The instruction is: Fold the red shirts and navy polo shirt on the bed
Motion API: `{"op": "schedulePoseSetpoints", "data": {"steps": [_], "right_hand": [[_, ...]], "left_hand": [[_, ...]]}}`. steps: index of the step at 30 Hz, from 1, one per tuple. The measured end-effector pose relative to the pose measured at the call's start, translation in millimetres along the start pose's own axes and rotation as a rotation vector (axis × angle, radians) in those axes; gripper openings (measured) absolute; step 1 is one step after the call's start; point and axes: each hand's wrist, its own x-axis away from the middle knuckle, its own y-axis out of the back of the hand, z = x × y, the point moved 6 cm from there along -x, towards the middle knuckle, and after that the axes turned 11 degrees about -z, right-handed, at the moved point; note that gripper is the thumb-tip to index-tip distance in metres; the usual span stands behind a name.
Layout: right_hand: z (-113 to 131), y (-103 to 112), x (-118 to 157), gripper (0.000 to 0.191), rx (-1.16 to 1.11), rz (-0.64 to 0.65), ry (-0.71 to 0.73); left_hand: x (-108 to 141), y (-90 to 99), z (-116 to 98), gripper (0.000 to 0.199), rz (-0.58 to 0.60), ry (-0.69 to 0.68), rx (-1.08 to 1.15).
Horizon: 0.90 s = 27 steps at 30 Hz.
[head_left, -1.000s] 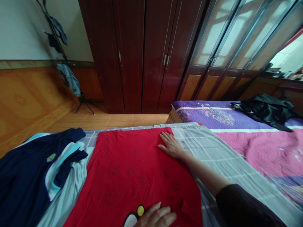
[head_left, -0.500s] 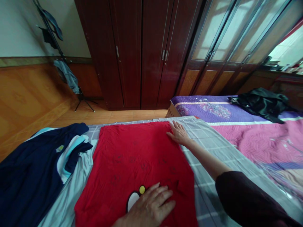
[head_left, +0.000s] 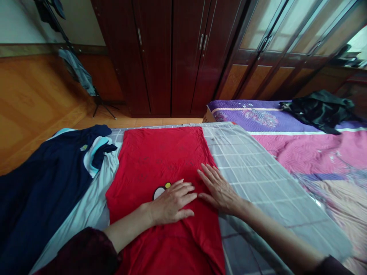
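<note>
A red garment [head_left: 160,152] with a black, white and yellow print lies spread over a grey checked cloth [head_left: 243,164]. My left hand [head_left: 174,201] rests on the middle of the garment with its fingers stretched out, partly covering the print. To its right, my right hand [head_left: 219,189] lies flat near the garment's right edge, fingers apart. Neither hand grips anything. Toward me the red fabric is wrinkled, and its near end runs out of view.
Dark blue clothing [head_left: 37,183] and a pale garment [head_left: 100,187] lie at the left. On the right, a purple and pink bedspread [head_left: 286,149] carries a black garment [head_left: 321,110]. Dark red wardrobes [head_left: 155,57] stand behind, with a coat stand [head_left: 76,68] at far left.
My right hand has come back toward me from the garment's far right corner to beside my left hand. The view has tilted further down, and more of my left arm shows.
</note>
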Motion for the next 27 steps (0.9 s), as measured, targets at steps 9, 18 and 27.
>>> {"op": "schedulePoseSetpoints", "data": {"steps": [9,18,27], "right_hand": [[63,51,51,0.057,-0.128,0.145,0.238],[84,44,81,0.065,-0.181,0.178,0.426],[101,29,70,0.040,-0.049,0.166,0.589]], "left_hand": [[79,91.9,-15,0.040,-0.005,0.171,-0.161],[196,53.2,-49,0.077,0.249,0.450,-0.163],[218,27.9,-47,0.090,0.172,0.343,-0.363]]}}
